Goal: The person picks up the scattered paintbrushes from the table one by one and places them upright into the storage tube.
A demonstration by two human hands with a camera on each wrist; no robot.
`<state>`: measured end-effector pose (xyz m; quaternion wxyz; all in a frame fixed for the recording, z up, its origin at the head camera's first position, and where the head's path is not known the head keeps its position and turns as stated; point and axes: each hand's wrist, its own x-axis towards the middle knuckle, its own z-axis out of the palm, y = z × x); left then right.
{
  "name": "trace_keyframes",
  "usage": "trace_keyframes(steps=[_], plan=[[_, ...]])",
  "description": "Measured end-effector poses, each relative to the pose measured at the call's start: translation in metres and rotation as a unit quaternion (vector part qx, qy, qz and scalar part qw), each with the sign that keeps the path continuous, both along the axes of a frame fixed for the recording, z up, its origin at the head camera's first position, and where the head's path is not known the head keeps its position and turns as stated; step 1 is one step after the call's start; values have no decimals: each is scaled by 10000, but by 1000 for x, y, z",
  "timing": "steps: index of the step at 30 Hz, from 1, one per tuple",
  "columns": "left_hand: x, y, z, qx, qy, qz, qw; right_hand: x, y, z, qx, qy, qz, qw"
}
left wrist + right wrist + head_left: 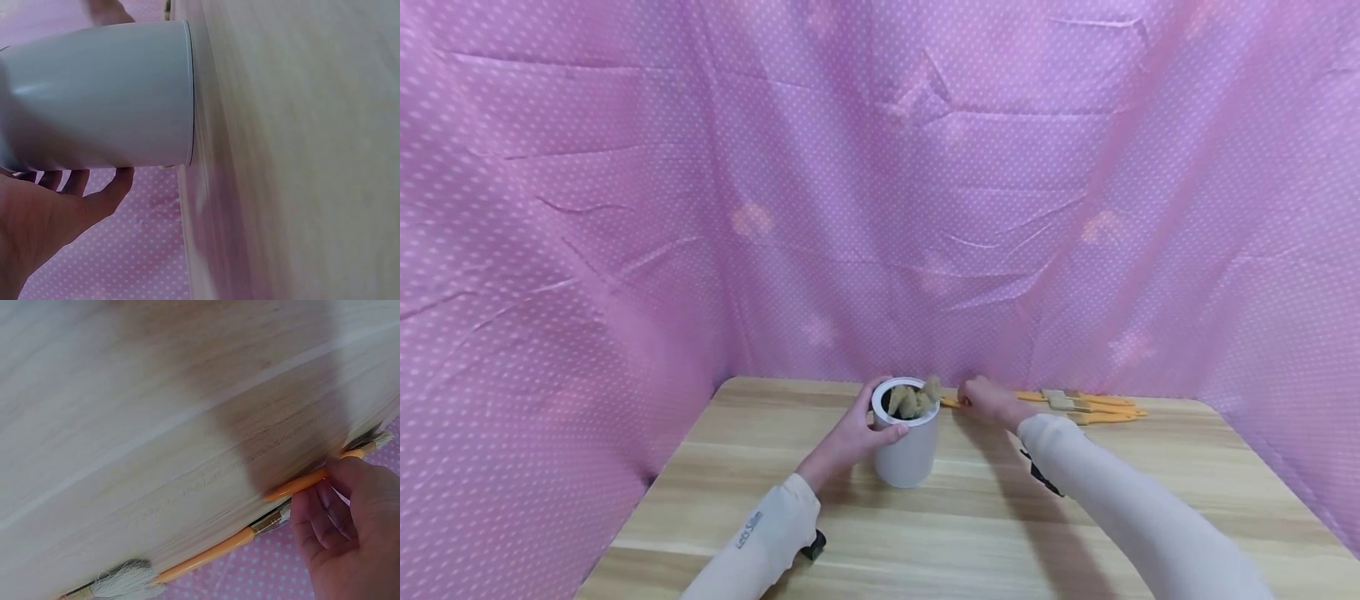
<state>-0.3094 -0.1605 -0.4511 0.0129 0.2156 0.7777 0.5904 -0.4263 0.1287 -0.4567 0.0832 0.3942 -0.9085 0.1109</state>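
My left hand [859,429] grips a pale grey canister [907,458] with a white rim, thumb near the rim and fingers around its far left side. In the left wrist view the canister [100,100] stands with its base at the wooden tabletop. Several tan brush heads [910,403] stick up out of its mouth. Right of it, at the table's back edge, my right hand [988,400] pinches a paintbrush by its orange handle [300,485]. That brush's pale bristles [380,440] show beyond the hand; the fingers hide part of the handle.
More paintbrushes with orange handles [1108,408] lie together on the table [985,533] to the right of my right hand, along the back edge. A pink dotted cloth [880,192] hangs around the back and sides of the table.
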Motion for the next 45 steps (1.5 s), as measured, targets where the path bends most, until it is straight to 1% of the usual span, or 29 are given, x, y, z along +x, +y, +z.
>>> trace_keyframes(steps=[3,5,7,9,11,13,16,18,19,20,23,27,30,31,33,34,36,37,39,40,43,45], plan=[[0,0,-1,-41,-31,6,10000,-1,3,-2,-76,7,24,10000],[-1,0,-1,-30,-17,-9,10000,-2,6,-2,-260,-33,81,9996],[0,0,-1,-12,-37,-20,10000,-3,8,-2,-549,-122,84,9984],[0,0,-1,-17,-4,-19,10000,-4,9,1,-964,-371,-33,9946],[0,0,0,-26,36,-9,10000,-2,10,7,-1504,-846,-222,9848],[0,0,1,-8,62,-33,10000,0,11,15,-2119,-1492,-340,9652],[0,-1,2,10,105,-44,9999,7,11,29,-2865,-2376,-473,9269],[-1,-1,2,39,106,-58,9999,11,9,37,-3263,-2779,-537,9019],[-1,-2,3,71,123,-75,9999,13,8,41,-3407,-2888,-539,8931],[-1,-2,2,85,116,-83,9999,15,6,45,-3560,-2983,-554,8838],[-1,-1,3,150,94,-141,9997,20,0,57,-3917,-3102,-555,8644],[0,0,4,162,50,-150,9997,27,-11,76,-4264,-3101,-458,8485],[1,1,5,164,26,-146,9998,34,-19,93,-4679,-3134,-272,8259],[1,1,5,137,13,-117,9998,35,-23,98,-4833,-3152,-203,8165],[2,1,5,77,53,-106,9999,39,-28,107,-5057,-3186,-29,8017],[2,1,5,44,56,-89,9999,41,-31,110,-5125,-3220,70,7960],[2,1,5,-26,65,-62,10000,44,-35,115,-5141,-3294,232,7916],[2,1,4,-54,52,-43,10000,45,-37,116,-5075,-3302,262,7955],[3,1,5,-63,-2,-27,10000,47,-40,116,-4877,-3324,307,8067],[3,1,5,-55,-24,-21,10000,48,-41,115,-4748,-3304,296,8151],[3,1,5,-50,-59,-9,10000,49,-43,109,-4423,-3315,265,8329],[3,2,4,-52,-49,-10,10000,49,-43,104,-4288,-3335,254,8392]])
